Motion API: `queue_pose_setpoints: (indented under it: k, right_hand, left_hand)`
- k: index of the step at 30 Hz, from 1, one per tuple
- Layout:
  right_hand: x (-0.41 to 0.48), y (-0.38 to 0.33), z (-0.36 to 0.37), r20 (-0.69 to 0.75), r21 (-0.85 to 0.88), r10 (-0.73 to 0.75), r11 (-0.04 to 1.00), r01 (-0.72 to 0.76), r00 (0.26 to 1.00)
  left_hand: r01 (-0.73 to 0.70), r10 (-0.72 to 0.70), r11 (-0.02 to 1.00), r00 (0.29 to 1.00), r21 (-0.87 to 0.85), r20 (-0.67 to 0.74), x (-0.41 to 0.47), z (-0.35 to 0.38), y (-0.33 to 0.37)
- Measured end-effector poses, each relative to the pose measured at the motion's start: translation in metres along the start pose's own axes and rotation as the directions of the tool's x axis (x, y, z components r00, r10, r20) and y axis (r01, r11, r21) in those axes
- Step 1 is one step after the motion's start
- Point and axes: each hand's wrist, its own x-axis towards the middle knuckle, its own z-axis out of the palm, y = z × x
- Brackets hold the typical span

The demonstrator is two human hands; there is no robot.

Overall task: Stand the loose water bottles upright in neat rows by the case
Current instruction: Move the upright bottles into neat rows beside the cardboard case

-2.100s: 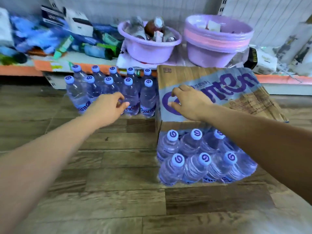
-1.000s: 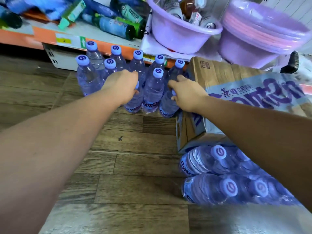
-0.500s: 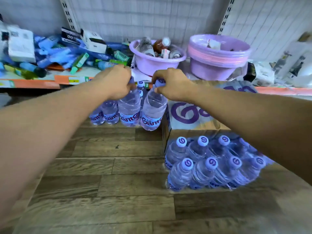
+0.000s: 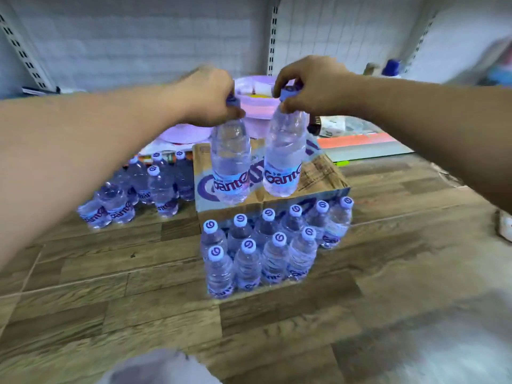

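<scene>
Head view, 1 frame, some motion blur.

- Left hand (image 4: 210, 98): fingers curled round the neck of the left bottle (image 4: 230, 162), just under the cap.
- Right hand (image 4: 313, 87): thumb and fingertips pinch the cap of the right bottle (image 4: 284, 156).
- Both bottles are in the air and hang straight down from the fingers, caps up and bases down. Long axis near vertical, the 2 bodies side by side and close. In the picture they overlap the cardboard case (image 4: 318, 173).
- Front group (image 4: 266, 250): upright bottles in 2 rows on the floor (image 4: 138, 286), against the case's near side. The near row is shorter than the far row, with bare floor at its right end.
- Side group (image 4: 144, 189): upright bottles left of the case, less orderly.

Judgement: the key relation is bases below fingers. A straight lowering should seat each bottle upright. The gap in the near row lies closer to the right hand, so that bottle probably goes first.
</scene>
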Motion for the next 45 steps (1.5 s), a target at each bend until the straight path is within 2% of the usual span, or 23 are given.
queue_pose_setpoints:
  k: [6,11,22,29,37,45]
  right_hand:
    - [-0.053,0.07,-0.016,0.036,-0.097,0.143,0.986,-0.139,0.989]
    - [-0.089,0.122,0.0,0.12,-0.069,0.217,0.975,-0.21,0.969]
    - [-0.14,0.192,0.06,0.306,-0.048,0.233,0.972,-0.229,0.923]
    - [-0.149,0.211,0.122,0.387,-0.032,0.152,0.988,-0.152,0.91]
    - [-0.141,0.217,0.167,0.46,-0.006,0.12,0.991,-0.132,0.88]
    - [-0.134,0.22,0.185,0.462,0.0,0.104,0.993,-0.118,0.88]
  left_hand:
    - [-0.135,0.137,0.99,0.989,-0.037,0.06,0.031,0.024,0.082]
    - [-0.18,0.186,0.981,0.978,-0.069,0.094,0.048,0.047,0.137]
    - [-0.201,0.214,0.976,0.951,-0.08,0.225,0.054,0.107,0.225]
    - [-0.176,0.189,0.982,0.925,-0.069,0.33,0.041,0.17,0.244]
    - [-0.107,0.147,0.985,0.931,-0.137,0.335,0.029,0.215,0.234]
    - [-0.042,0.096,0.985,0.937,-0.165,0.335,0.026,0.241,0.234]
